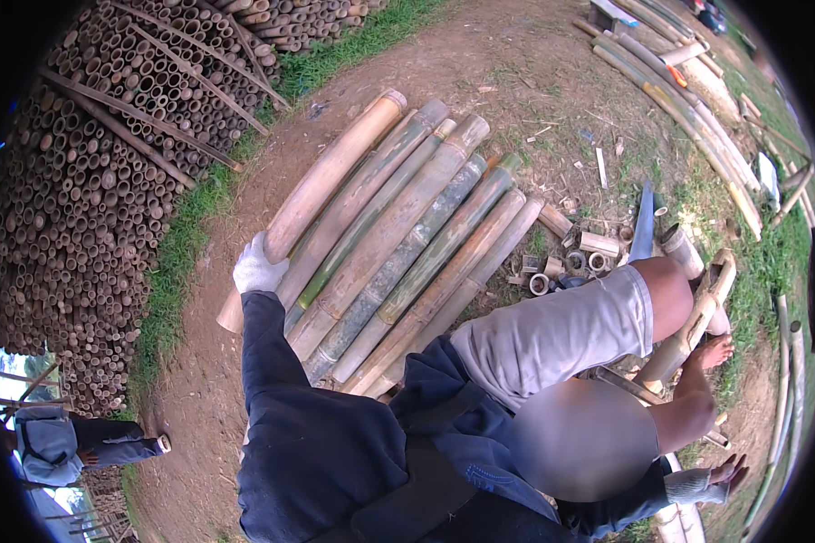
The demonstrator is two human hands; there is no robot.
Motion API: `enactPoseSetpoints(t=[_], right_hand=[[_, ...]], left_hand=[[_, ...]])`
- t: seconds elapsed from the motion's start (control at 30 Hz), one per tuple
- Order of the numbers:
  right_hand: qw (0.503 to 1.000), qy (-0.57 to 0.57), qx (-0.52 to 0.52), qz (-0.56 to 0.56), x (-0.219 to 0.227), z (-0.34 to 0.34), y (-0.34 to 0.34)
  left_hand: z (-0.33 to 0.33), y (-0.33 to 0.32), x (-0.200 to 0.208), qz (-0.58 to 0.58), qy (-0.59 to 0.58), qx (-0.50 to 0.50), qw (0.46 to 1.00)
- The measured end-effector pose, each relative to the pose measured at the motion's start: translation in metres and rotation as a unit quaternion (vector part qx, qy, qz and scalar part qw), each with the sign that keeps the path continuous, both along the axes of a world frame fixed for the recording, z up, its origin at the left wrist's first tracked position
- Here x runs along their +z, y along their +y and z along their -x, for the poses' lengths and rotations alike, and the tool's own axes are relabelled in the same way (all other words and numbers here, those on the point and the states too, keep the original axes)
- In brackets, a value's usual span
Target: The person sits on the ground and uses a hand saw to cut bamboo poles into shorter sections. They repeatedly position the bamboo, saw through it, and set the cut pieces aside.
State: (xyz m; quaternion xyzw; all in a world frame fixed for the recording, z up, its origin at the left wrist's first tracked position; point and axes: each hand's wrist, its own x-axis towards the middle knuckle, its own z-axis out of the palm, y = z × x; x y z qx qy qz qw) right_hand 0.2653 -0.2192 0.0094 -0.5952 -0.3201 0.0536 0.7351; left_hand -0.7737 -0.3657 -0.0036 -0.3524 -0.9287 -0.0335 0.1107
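Observation:
My left hand (261,264), in a white knitted glove, is closed around the lower part of the leftmost bamboo pole (337,176). This pale tan pole slants away to the upper right, and its near end shows past my hand. Beside it lie several cut bamboo poles (385,231), green, grey and brown, side by side on the ground. Far to the lower right, my right hand (711,480) is held out with fingers apart and nothing in it. A greyish glove covers its palm and wrist, while the fingers look bare.
Short bamboo offcuts (598,244) and a long blue blade-shaped thing (643,222) lie beyond my bent leg. A notched bamboo piece (697,308) is near my bare foot. Stacked bamboo (91,199) rises at left; a person (54,448) is at lower left. Long poles (697,136) lie at right.

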Motion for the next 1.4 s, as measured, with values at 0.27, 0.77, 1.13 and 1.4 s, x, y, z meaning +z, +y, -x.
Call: enactPoseSetpoints(t=[0.27, 0.77, 1.13, 1.4], right_hand=[[0.999, 0.031, -0.002, 0.043, -0.019, 0.083, -0.033], [0.976, 0.182, 0.056, 0.108, -0.088, 0.29, -0.072], [0.97, 0.207, 0.036, 0.124, -0.103, 0.278, -0.084], [0.969, 0.212, 0.023, 0.124, -0.109, 0.271, -0.066]], left_hand=[[0.113, -0.012, -0.098, 0.015, -0.216, 0.019, 0.976], [0.138, 0.066, -0.159, 0.055, -0.097, 0.105, 0.988], [-0.201, 0.277, -0.103, -0.254, -0.088, -0.387, 0.882], [-0.348, 0.325, -0.123, -0.205, -0.272, -0.549, 0.764]])
